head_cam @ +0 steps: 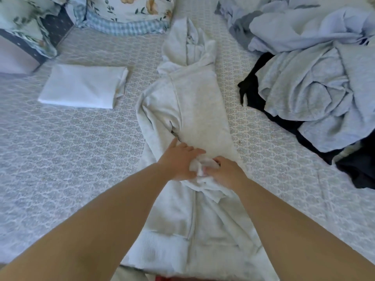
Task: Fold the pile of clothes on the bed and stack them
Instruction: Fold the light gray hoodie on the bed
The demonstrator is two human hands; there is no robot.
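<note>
Bed: the patterned bedspread [67, 142] filled the whole view, with everything else lying on it.
Pile: a heap of unfolded clothes [316, 78], pale blue over something dark, sat at two o'clock, well apart from the hands.
Hoodie: a light grey hoodie [194, 110] stretched lengthwise down the middle from twelve o'clock to six, hood at the far end, ribbed hem nearest the person, one side already turned in over the body.
Pillows: two flowered pillows [129, 13] lay at eleven and twelve o'clock, the middle one just beyond the hood.
Folded piece: a white folded garment [83, 86] lay flat at ten o'clock, alone, apart from the hoodie.
Left hand: the left hand [178, 161] rested on the hoodie at centre, fingers mostly straight and spread across the fabric, its thumb side touching a bunched cuff [199, 167].
Right hand: the right hand [227, 173] sat just beside the left, fingers curled around that same bunch of cuff, pinning it against the hoodie's body.
</note>
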